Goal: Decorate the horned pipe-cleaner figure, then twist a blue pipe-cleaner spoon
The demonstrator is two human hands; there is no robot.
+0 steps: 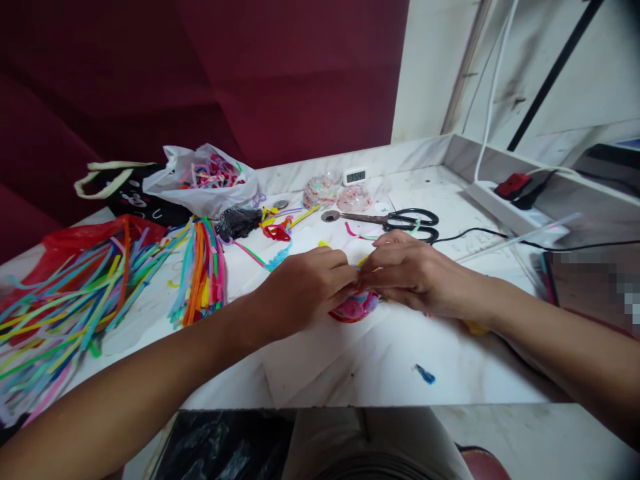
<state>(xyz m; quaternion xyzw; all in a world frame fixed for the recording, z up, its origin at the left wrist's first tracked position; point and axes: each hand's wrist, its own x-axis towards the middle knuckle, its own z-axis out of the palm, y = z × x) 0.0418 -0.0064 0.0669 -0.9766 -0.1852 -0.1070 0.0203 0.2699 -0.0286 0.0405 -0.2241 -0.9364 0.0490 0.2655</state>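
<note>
My left hand and my right hand meet at the middle of the white table, fingers pinched together on a small pink and red pipe-cleaner piece that shows just below them. Most of that piece is hidden by my fingers. A yellow bit pokes out above my left hand. Black-handled scissors lie just behind my right hand.
Loose coloured pipe cleaners spread over the left, another bundle beside them. A white plastic bag and black tote sit at the back left. A small clock, a power strip with cables and a blue scrap lie around.
</note>
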